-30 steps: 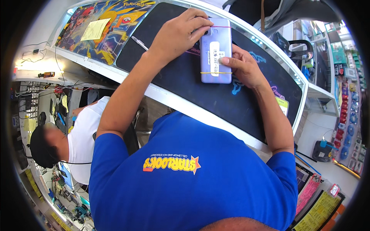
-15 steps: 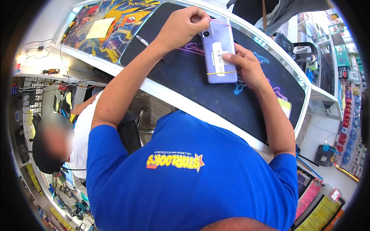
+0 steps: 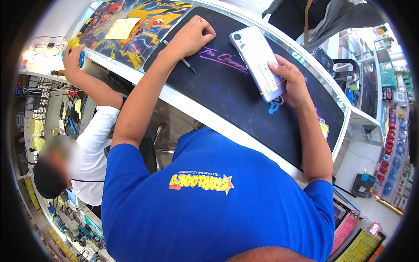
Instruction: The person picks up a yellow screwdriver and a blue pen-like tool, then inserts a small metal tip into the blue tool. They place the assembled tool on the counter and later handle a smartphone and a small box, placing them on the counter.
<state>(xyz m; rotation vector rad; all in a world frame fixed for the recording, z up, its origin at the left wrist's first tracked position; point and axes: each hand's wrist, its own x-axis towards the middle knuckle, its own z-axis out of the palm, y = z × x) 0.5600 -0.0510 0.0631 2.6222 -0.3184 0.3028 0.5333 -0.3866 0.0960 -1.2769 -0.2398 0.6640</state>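
Observation:
A pale lilac smartphone (image 3: pixel 257 56) is tilted over the black desk mat, its camera side up. My right hand (image 3: pixel 291 83) is closed on its right edge near the lower end, thumb on the back. A white label (image 3: pixel 265 75) is on the phone's back, and a yellow rubber band (image 3: pixel 271 88) crosses its lower end. My left hand (image 3: pixel 192 38) is left of the phone and apart from it, fingers curled in; a trace of pink shows at the fingertips, too small to make out. Beside that hand, a pen (image 3: pixel 187 63) lies on the mat.
A colourful cartoon mat (image 3: pixel 137 32) bearing a yellow paper note (image 3: pixel 123 29) covers the counter's left end. At far left a co-worker in a white shirt (image 3: pixel 92 148) reaches toward the counter. Another person in dark clothing (image 3: pixel 290 19) is across the counter. A yellow-green item (image 3: pixel 324 129) lies at the mat's right.
My left hand has drawn away left from the phone's top, and the pink band there is gone from the phone. The phone has tilted, its top leftward. The co-worker's arm has risen.

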